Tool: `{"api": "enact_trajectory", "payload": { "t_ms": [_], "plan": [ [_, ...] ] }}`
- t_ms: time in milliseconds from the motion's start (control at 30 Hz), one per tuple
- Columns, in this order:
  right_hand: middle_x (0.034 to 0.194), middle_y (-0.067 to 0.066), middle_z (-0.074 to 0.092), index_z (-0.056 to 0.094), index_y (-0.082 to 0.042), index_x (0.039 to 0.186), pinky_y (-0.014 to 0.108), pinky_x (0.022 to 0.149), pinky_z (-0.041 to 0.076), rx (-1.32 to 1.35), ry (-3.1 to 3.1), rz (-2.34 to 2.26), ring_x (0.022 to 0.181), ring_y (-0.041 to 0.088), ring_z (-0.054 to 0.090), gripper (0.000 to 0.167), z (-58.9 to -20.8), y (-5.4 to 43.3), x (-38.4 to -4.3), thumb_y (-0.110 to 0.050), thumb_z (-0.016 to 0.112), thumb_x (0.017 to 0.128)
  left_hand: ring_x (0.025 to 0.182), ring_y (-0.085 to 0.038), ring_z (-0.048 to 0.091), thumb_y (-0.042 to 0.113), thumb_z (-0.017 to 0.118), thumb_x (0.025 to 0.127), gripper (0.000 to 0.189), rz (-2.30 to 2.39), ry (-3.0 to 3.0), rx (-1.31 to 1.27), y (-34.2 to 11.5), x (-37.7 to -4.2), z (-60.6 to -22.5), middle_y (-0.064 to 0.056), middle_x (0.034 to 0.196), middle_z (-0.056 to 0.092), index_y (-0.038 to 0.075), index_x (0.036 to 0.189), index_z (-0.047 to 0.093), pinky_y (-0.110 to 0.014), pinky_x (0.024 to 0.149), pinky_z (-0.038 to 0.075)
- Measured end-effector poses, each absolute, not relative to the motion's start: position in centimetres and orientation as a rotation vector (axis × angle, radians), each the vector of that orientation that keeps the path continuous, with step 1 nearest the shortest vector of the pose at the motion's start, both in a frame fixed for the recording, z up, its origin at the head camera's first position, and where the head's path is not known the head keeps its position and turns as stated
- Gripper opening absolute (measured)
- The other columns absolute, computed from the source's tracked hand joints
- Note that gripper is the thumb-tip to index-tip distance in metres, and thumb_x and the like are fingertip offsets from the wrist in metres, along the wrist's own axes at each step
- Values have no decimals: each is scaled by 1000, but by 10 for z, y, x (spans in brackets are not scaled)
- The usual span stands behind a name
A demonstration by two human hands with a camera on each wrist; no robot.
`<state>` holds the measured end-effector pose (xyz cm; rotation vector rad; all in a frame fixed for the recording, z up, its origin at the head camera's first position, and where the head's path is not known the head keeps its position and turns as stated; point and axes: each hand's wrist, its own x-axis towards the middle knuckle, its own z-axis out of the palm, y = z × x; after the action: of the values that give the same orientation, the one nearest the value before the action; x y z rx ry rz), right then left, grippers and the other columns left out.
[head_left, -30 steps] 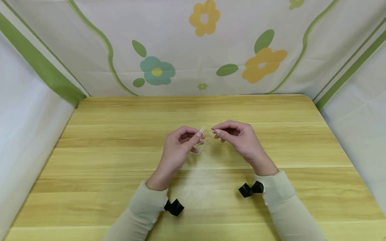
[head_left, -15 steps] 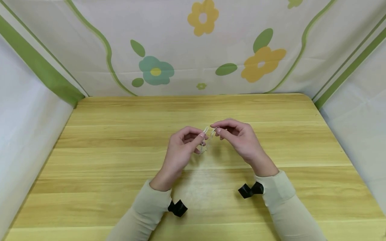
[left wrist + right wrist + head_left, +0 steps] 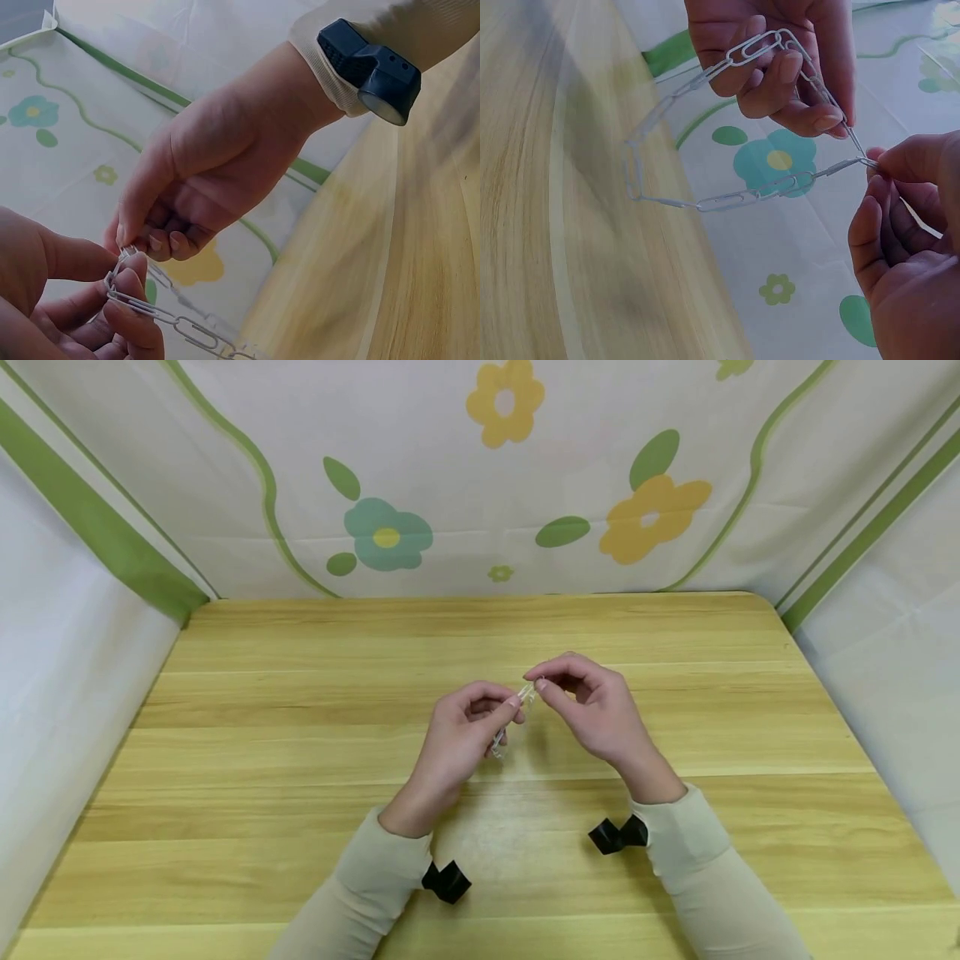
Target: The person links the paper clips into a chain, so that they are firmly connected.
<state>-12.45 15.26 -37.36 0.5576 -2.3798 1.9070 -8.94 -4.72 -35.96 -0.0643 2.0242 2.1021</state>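
Note:
A chain of white paper clips point(image 3: 727, 201) hangs in a loop between the two hands, above the table. My left hand point(image 3: 467, 731) pinches one clip between thumb and forefinger; more of the chain drapes over its other fingers in the right wrist view. My right hand point(image 3: 600, 714) pinches a clip at its fingertips, which meet the tip of the left hand's clip. In the left wrist view, several linked clips point(image 3: 196, 331) run down from the left fingers. Whether the two pinched clips are hooked together is hidden by the fingertips.
The hands are over a wooden table point(image 3: 262, 760). Behind it hangs a white cloth point(image 3: 450, 460) printed with flowers, with white cloth on both sides too. A black wrist camera point(image 3: 447, 882) sits on the left cuff, and another camera point(image 3: 618, 835) on the right cuff.
My left hand has moved right and slightly down towards the right hand, closing the gap between the pinched clips. The right hand has stayed nearly in place, still pinching.

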Motion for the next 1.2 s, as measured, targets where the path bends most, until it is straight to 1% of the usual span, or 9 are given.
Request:
{"api": "enact_trajectory", "payload": {
  "t_ms": [67, 200, 400, 600, 767, 867, 1000, 1100, 1200],
  "plan": [
    [109, 1, 76, 79, -6, 113, 25, 72, 48, 593, -2363, 1893, 97, 15, 65, 14, -375, 152, -125, -4, 69, 104, 66, -15, 54, 16, 71, 105, 11, 2103, 2009, -71, -47, -89, -359, -1, 92, 77, 7, 109, 76, -21, 56, 44],
    [106, 5, 75, 80, -5, 113, 26, 73, 48, 659, -2372, 1822, 91, 15, 61, 14, -378, 152, -125, -3, 70, 103, 66, -13, 52, 17, 70, 105, 12, 2094, 1997, -90, -48, -90, -359, -1, 93, 77, 7, 110, 76, -22, 57, 41],
    [102, 4, 74, 82, -8, 118, 26, 73, 48, 713, -2421, 1714, 85, 15, 57, 19, -379, 153, -127, -4, 70, 103, 67, -11, 51, 17, 71, 105, 12, 2103, 1973, -106, -50, -93, -363, -2, 94, 79, 7, 110, 76, -22, 58, 41],
    [106, 0, 72, 80, -16, 126, 27, 80, 55, 719, -2547, 1659, 89, 15, 60, 24, -377, 155, -128, -10, 69, 106, 70, -11, 53, 18, 72, 105, 17, 2090, 1973, -117, -54, -95, -365, -4, 96, 80, 5, 114, 76, -22, 60, 43],
    [107, 2, 72, 76, -13, 131, 31, 86, 58, 711, -2632, 1680, 94, 17, 63, 25, -376, 157, -128, -13, 68, 107, 72, -11, 54, 19, 73, 104, 18, 2068, 1983, -131, -57, -96, -364, -3, 96, 79, 5, 115, 77, -23, 62, 44],
    [107, 4, 73, 76, -12, 127, 32, 85, 57, 696, -2681, 1687, 97, 19, 65, 22, -375, 159, -130, -15, 69, 107, 73, -12, 54, 19, 73, 104, 17, 2050, 1989, -130, -59, -97, -364, -2, 96, 80, 6, 114, 77, -23, 62, 45],
    [106, 3, 73, 76, -12, 117, 32, 83, 54, 680, -2755, 1664, 96, 19, 65, 13, -376, 164, -132, -17, 70, 106, 75, -13, 56, 20, 73, 104, 16, 2024, 1994, -124, -62, -99, -365, -2, 96, 80, 6, 112, 77, -24, 62, 45],
    [108, 2, 72, 75, -9, 112, 33, 88, 55, 712, -2771, 1657, 99, 20, 65, 11, -377, 168, -134, -18, 70, 107, 79, -16, 59, 21, 73, 104, 17, 1988, 1999, -104, -64, -101, -365, -3, 96, 80, 7, 113, 77, -25, 63, 46],
    [110, 1, 73, 74, -9, 112, 33, 92, 56, 734, -2780, 1678, 102, 23, 68, 12, -378, 170, -135, -18, 69, 107, 83, -21, 62, 22, 73, 104, 20, 1937, 2002, -55, -68, -107, -365, -6, 99, 79, 5, 114, 75, -28, 65, 49]
  ]
}}
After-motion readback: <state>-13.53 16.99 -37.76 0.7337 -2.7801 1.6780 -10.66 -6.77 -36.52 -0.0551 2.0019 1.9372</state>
